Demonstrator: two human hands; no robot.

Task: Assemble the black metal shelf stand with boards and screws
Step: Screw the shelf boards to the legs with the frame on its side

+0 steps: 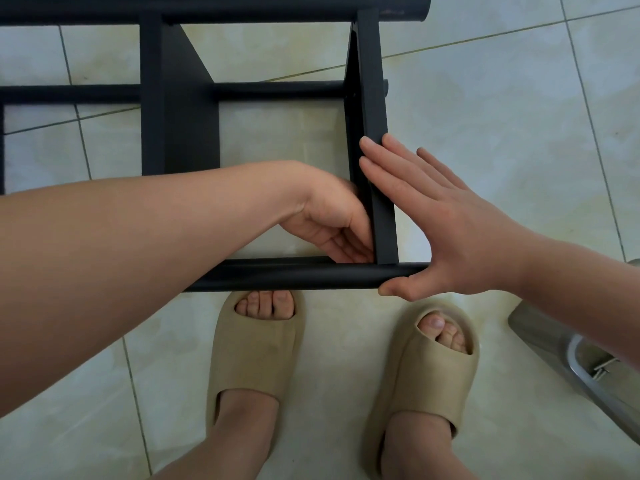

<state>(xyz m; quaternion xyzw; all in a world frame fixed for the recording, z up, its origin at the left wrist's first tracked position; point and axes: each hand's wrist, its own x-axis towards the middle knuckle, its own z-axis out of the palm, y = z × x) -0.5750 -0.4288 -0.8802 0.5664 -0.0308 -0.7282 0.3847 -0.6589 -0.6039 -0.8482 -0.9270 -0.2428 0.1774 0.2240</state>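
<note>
The black metal shelf stand (277, 90) lies on its side on the tiled floor, its tubes running left to right. Two black boards stand between the tubes: one at the left (188, 109) and one at the right (372, 98). My right hand (433, 220) lies flat with straight fingers against the outer face of the right board, its thumb along the near tube (294, 275). My left hand (329, 220) reaches inside the frame, fingers curled at the inner corner where the right board meets the near tube. What its fingertips pinch is hidden.
My two feet in beige slippers (256, 358) stand just under the near tube. A grey metal object (571, 362) lies on the floor at the lower right. Pale floor tiles (502, 98) surround the stand.
</note>
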